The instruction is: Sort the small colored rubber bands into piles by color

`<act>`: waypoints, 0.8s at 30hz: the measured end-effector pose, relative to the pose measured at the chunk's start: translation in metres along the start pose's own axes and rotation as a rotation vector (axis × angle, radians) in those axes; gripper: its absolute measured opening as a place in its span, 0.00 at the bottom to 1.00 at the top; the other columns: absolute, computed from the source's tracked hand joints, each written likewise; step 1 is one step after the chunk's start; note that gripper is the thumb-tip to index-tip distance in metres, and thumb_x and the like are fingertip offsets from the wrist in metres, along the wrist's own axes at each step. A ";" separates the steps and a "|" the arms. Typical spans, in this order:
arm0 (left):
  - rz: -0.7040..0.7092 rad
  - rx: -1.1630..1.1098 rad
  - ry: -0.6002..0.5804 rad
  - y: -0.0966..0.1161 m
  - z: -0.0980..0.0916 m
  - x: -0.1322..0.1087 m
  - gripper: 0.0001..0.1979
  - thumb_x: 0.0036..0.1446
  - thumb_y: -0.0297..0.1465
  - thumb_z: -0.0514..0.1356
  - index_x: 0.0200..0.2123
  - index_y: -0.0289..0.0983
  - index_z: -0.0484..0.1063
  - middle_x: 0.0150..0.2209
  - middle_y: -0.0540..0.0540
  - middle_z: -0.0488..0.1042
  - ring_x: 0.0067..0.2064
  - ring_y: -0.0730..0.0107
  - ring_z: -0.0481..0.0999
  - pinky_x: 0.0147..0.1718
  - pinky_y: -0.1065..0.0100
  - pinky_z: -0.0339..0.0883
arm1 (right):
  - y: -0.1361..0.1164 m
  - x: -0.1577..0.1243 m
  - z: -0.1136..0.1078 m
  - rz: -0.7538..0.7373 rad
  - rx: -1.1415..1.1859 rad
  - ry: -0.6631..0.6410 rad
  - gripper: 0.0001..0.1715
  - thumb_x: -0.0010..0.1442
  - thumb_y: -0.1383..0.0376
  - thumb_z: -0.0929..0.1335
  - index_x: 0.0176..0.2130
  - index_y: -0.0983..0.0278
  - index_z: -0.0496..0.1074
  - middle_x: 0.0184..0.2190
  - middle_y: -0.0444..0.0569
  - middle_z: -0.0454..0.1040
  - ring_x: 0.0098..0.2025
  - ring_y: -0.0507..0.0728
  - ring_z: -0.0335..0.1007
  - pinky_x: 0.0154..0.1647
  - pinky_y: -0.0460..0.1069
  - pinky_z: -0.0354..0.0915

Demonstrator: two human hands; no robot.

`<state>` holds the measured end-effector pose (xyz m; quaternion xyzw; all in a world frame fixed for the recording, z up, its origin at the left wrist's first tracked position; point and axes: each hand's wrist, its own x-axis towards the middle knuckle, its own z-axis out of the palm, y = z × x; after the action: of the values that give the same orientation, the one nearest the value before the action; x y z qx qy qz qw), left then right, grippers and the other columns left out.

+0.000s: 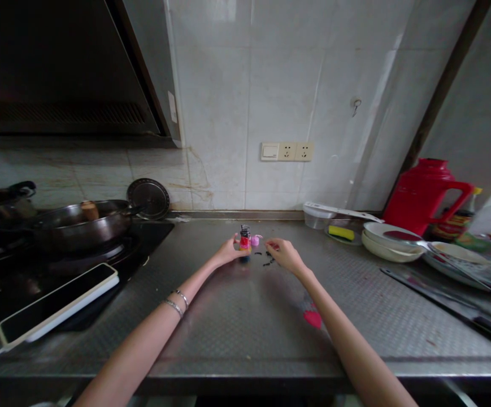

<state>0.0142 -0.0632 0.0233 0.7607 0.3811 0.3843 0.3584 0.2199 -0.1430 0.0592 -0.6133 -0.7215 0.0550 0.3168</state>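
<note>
head view: small bottle [244, 242] is mid-counter, upright, in the left hand [227, 251]. left thumb and fingers are closed around its sides. bottle looks: red label band, yellow below it, dark neck with pale rings on top; print too small to read. bluish-dark patch under it, can't tell if that's base or reflection, so can't tell if it touches the counter.

right hand [287, 255] is just right of it, apart from the bottle, fingers curled with tips drawn in. can't tell if they pinch anything. black scraps [267, 261] lie scattered on the steel below and beside those fingertips. small pink-purple piece [256, 241] sits just right of the bottle, between the two hands.

edges: tiled wall [211, 113] and a raised strip close off the back. black glass hob [150, 240] bounds the left, with a steel pan [82, 229] on it and a smartphone [59, 305] near the front corner. right side is bounded by stacked bowls [387, 252], a long dark-handled knife [435, 302] and a red jug [415, 198].

room: bare steel counter [228, 328] runs between the forearms to the front edge. red piece [312, 319] lies beside the right forearm. yellow sponge [341, 233] is right of the right hand, well apart.
</note>
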 end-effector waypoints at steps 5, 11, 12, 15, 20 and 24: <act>0.120 0.213 0.054 0.005 -0.036 0.003 0.21 0.47 0.39 0.58 0.44 0.34 0.68 0.46 0.41 0.69 0.49 0.63 0.66 0.49 0.63 0.57 | 0.007 -0.006 0.002 0.040 -0.058 -0.022 0.16 0.56 0.60 0.59 0.38 0.59 0.72 0.33 0.47 0.74 0.35 0.54 0.69 0.33 0.44 0.60; 0.206 0.625 -0.072 0.003 -0.052 -0.004 0.10 0.47 0.29 0.55 0.32 0.36 0.74 0.35 0.43 0.73 0.41 0.63 0.69 0.43 0.66 0.60 | 0.011 -0.011 0.005 0.078 -0.181 -0.077 0.16 0.56 0.61 0.59 0.39 0.59 0.72 0.34 0.47 0.74 0.36 0.54 0.68 0.32 0.43 0.57; 0.202 0.661 -0.120 0.002 -0.048 -0.006 0.10 0.47 0.28 0.55 0.32 0.37 0.75 0.34 0.43 0.73 0.40 0.63 0.69 0.40 0.67 0.61 | 0.012 -0.011 0.006 0.074 -0.195 -0.077 0.16 0.56 0.62 0.59 0.39 0.59 0.72 0.34 0.47 0.74 0.36 0.54 0.68 0.32 0.43 0.56; 0.192 0.719 -0.188 0.002 -0.036 -0.011 0.09 0.45 0.28 0.56 0.30 0.40 0.75 0.30 0.44 0.73 0.38 0.64 0.70 0.36 0.70 0.61 | 0.013 -0.013 0.005 0.050 -0.219 -0.071 0.16 0.55 0.62 0.59 0.39 0.58 0.72 0.35 0.47 0.74 0.37 0.54 0.68 0.31 0.44 0.56; 0.227 0.803 -0.143 0.006 -0.026 -0.013 0.07 0.45 0.27 0.56 0.24 0.39 0.74 0.28 0.43 0.71 0.37 0.63 0.69 0.36 0.69 0.61 | 0.013 -0.015 0.002 0.055 -0.240 -0.078 0.17 0.55 0.62 0.59 0.40 0.57 0.72 0.37 0.47 0.74 0.38 0.55 0.68 0.31 0.44 0.56; 0.249 0.826 -0.135 0.009 -0.030 -0.010 0.06 0.45 0.27 0.56 0.24 0.37 0.74 0.28 0.42 0.70 0.37 0.63 0.68 0.37 0.68 0.61 | 0.012 -0.015 0.001 0.070 -0.251 -0.085 0.17 0.56 0.62 0.59 0.41 0.57 0.72 0.37 0.48 0.74 0.39 0.55 0.68 0.32 0.44 0.57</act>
<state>-0.0127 -0.0686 0.0406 0.9038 0.3838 0.1894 -0.0008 0.2301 -0.1537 0.0476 -0.6701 -0.7135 0.0012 0.2045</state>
